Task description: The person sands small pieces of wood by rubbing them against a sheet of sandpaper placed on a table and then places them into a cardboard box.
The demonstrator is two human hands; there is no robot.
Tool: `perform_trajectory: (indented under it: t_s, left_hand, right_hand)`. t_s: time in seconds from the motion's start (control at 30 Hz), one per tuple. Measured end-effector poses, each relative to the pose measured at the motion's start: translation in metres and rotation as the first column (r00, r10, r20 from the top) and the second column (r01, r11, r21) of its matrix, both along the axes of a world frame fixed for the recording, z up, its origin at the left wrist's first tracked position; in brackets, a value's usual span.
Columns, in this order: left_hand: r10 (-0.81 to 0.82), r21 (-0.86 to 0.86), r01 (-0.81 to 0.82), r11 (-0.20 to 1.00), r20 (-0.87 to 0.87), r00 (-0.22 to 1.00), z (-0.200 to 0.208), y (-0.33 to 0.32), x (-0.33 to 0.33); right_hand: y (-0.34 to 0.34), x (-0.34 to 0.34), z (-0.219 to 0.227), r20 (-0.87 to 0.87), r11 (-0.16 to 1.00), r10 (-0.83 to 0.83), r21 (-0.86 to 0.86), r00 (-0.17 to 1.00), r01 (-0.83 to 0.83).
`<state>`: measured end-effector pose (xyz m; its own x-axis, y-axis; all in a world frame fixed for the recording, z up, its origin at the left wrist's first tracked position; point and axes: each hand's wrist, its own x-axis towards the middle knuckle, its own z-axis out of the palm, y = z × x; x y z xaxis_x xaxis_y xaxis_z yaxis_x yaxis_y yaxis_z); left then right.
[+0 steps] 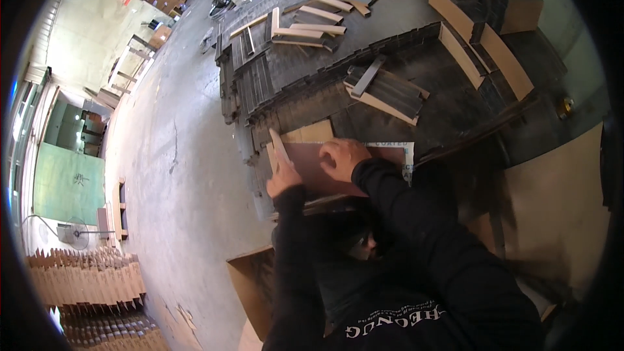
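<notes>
My left hand (284,181) is closed around a thin, pale wooden strip (279,145) that stands up at a tilt from its fingers. Beside it lies a reddish-brown sheet (307,168) with a white printed border along its far and right edges. Over the middle of this sheet is my right hand (344,158), its fingers curled in; whether anything small is pinched there is hidden. A light tan board (311,132) shows just beyond the sheet, between the two hands and the dark stacked strips.
Dark stacked boards (257,88) form the work surface ahead. On them lie a bundle of loose strips (390,94) and a scattered pile (318,19). Cardboard pieces (484,42) stand at the far right. An open carton (250,286) is beside my left arm. Grey floor (175,156) stretches left.
</notes>
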<state>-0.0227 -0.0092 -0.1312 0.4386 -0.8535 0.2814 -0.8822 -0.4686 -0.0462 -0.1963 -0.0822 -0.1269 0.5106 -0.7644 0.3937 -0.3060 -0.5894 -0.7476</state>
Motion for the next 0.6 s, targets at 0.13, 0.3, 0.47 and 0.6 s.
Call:
perform_trajectory:
  t_s: [0.13, 0.3, 0.47, 0.6]
  left_hand:
    - [-0.163, 0.061, 0.17, 0.984, -0.109, 0.981, -0.02, 0.065, -0.04]
    - [0.245, 0.187, -0.219, 0.958, -0.128, 0.961, 0.005, 0.086, 0.05]
    - [0.417, 0.084, -0.428, 0.9, -0.453, 0.788, 0.083, 0.158, 0.0]
    - [0.539, 0.054, -0.596, 0.801, -0.5, 0.678, 0.07, 0.212, -0.036]
  right_hand:
    - [0.003, 0.001, -0.007, 0.027, 0.999, 0.029, 0.016, 0.999, -0.029]
    - [0.003, 0.004, -0.003, -0.01, 0.998, 0.02, 0.065, 1.0, -0.019]
    - [0.005, -0.009, -0.015, -0.014, 0.996, -0.008, 0.088, 1.0, 0.009]
    - [0.004, -0.008, -0.015, 0.042, 1.0, 0.002, 0.022, 0.999, -0.003]
